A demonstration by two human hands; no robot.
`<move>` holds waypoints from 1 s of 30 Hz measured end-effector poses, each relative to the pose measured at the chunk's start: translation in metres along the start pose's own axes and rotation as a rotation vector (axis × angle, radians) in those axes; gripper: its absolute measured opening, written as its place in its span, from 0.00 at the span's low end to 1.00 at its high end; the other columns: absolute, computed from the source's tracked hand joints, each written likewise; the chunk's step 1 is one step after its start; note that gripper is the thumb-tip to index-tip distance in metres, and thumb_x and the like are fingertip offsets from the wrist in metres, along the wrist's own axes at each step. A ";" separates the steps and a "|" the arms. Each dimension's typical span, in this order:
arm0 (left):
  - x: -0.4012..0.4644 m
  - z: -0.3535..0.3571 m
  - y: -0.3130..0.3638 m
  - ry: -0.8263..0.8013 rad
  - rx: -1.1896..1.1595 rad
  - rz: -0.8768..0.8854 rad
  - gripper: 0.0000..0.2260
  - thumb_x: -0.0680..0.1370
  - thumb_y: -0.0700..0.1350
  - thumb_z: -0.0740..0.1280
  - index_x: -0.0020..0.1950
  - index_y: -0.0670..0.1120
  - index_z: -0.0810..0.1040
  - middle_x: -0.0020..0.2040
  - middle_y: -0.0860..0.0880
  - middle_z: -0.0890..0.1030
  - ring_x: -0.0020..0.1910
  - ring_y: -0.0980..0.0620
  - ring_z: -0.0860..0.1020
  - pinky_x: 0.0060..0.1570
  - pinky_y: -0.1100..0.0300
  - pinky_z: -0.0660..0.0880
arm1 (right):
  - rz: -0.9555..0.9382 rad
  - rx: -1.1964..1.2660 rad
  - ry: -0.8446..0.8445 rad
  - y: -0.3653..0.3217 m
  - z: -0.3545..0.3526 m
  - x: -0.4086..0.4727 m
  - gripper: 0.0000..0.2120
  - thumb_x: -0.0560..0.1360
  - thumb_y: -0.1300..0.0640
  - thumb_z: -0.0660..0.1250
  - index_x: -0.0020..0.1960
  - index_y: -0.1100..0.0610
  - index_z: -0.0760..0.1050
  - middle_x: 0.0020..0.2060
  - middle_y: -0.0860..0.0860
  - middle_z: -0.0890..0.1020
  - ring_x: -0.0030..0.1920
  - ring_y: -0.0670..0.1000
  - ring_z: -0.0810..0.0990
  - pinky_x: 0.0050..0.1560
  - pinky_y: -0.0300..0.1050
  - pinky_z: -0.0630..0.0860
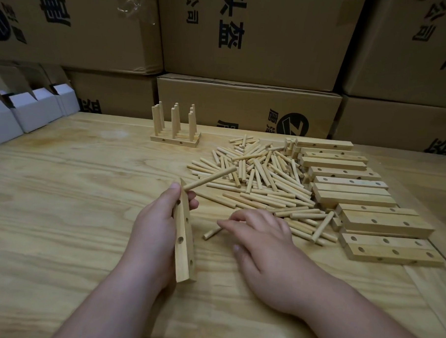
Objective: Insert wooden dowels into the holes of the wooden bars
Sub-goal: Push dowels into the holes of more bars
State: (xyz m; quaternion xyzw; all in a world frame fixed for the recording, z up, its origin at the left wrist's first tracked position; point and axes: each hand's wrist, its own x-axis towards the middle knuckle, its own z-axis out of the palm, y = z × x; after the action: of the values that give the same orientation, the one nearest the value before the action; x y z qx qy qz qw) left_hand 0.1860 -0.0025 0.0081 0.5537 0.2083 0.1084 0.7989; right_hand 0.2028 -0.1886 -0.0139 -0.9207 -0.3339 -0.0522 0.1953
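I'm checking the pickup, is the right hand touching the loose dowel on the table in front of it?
Touching. The head view shows the right hand with its fingertips laid over one end of the loose dowel; no gap shows.

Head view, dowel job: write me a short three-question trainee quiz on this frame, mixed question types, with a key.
1. True or false: the bar in the left hand already has one dowel standing in its far end.
2. The right hand is touching: A) a bar from the stack, B) a loose dowel on the table, C) a cardboard box.
3. Fill in: the finished bars with upright dowels stand at the table's ____ edge, left of the dowel pile.

Key: 1 true; 2 B; 3 far.
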 end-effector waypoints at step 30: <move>-0.017 0.011 -0.012 -0.208 0.244 0.206 0.20 0.83 0.60 0.55 0.45 0.49 0.78 0.31 0.53 0.79 0.28 0.58 0.76 0.28 0.68 0.71 | -0.155 0.340 0.362 -0.011 -0.008 -0.010 0.13 0.76 0.53 0.69 0.59 0.47 0.83 0.49 0.38 0.85 0.47 0.38 0.83 0.45 0.42 0.80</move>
State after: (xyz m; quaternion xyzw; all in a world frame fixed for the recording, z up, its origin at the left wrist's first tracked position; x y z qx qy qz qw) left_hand 0.1756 -0.0230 0.0042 0.6732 0.0784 0.1058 0.7276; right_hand 0.1881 -0.1902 -0.0049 -0.8219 -0.3671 -0.1742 0.3993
